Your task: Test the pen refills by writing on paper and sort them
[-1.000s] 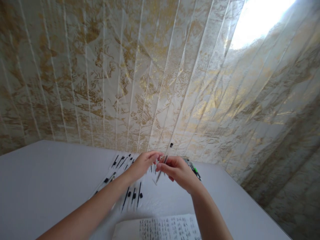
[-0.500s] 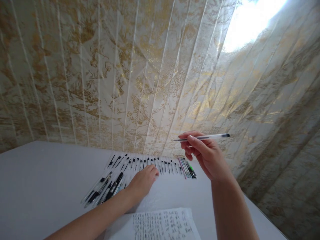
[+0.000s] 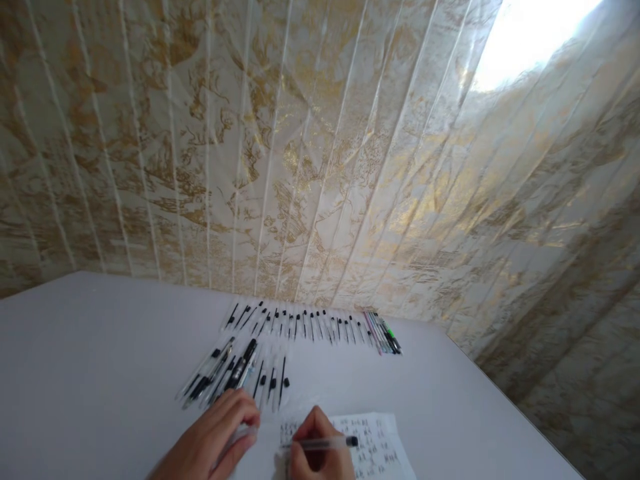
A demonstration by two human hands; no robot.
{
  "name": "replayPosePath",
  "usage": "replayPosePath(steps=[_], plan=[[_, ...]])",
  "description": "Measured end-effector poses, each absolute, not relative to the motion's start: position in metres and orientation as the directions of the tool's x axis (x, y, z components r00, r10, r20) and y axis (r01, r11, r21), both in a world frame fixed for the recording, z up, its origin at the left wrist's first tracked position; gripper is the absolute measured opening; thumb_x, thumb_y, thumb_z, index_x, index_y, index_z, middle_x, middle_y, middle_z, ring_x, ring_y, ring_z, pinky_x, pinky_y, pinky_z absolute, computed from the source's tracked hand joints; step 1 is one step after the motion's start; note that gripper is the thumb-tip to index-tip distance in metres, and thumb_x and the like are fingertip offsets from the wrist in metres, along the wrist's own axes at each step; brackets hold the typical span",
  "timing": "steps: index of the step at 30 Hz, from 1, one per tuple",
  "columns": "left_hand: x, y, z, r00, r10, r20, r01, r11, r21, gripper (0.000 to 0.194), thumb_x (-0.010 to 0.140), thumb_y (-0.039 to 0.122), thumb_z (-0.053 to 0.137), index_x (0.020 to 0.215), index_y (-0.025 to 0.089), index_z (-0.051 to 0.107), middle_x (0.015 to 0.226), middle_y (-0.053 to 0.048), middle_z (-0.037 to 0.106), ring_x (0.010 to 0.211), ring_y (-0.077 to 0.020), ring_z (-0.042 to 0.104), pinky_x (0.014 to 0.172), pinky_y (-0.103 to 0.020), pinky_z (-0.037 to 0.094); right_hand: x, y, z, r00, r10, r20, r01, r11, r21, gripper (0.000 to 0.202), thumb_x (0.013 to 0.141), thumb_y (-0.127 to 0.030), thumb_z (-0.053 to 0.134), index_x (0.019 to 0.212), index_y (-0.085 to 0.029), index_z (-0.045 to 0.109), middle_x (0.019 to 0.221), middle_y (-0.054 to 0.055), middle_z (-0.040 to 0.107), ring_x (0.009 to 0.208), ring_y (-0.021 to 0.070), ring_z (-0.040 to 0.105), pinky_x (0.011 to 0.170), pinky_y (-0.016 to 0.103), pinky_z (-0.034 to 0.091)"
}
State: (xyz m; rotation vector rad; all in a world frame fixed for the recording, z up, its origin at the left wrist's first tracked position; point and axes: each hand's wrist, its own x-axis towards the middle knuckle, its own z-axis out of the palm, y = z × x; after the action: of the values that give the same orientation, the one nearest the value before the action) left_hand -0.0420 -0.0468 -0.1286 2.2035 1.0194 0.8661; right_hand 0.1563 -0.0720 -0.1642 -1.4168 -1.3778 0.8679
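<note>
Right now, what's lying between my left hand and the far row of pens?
In the head view, a nearer group of pens, some clear, some dark, lies on the white table between your left hand and the far row of pens.

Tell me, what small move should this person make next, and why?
Perhaps make a short stroke with the pen: the right hand pinches it in what looks like a writing grip, low over the written-on paper. Whether it touches is too blurred to tell.
</note>
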Motion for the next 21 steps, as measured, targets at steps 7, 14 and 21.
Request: replayPosePath(steps=[7,14,21], plan=[[-0.044,-0.051,-0.124,0.457,0.841,0.29,0.499,-0.512,0.7,0.017,0.09,0.036,0.046,0.083,0.025,0.056,0.084,-0.001,0.062,0.079,-0.0171,0.058,0.073,-0.022,0.047,0.157,-0.078,-0.16,0.098,0.984,0.148,0.313,0.111,-0.943,0.013,0.063,-0.023,0.053,0.059,-0.022,0.04,0.046,-0.008,0.033,0.043,0.0088,0.029,0.044,0.023,0.019],[-0.045,-0.05,-0.122,0.425,0.885,0.189,0.511,-0.408,0.757,0.021,0.09,0.041,0.045,0.081,0.024,0.054,0.077,0.001,0.061,0.07,-0.0157,0.056,0.067,-0.022,0.046,0.155,-0.079,-0.156,0.079,0.989,0.128,0.349,0.093,-0.933,0.019,0.063,-0.022,0.054,0.058,-0.023,0.036,0.047,-0.008,0.029,0.044,0.0091,0.026,0.045,0.024,0.019],[-0.044,-0.052,-0.122,0.382,0.907,0.174,0.527,-0.369,0.766,0.023,0.089,0.043,0.043,0.081,0.024,0.054,0.075,0.002,0.061,0.068,-0.0158,0.056,0.066,-0.023,0.045,0.155,-0.08,-0.151,0.092,0.987,0.134,0.34,0.095,-0.936,0.019,0.063,-0.018,0.052,0.057,-0.023,0.035,0.047,-0.008,0.029,0.046,0.0087,0.026,0.045,0.024,0.019]])
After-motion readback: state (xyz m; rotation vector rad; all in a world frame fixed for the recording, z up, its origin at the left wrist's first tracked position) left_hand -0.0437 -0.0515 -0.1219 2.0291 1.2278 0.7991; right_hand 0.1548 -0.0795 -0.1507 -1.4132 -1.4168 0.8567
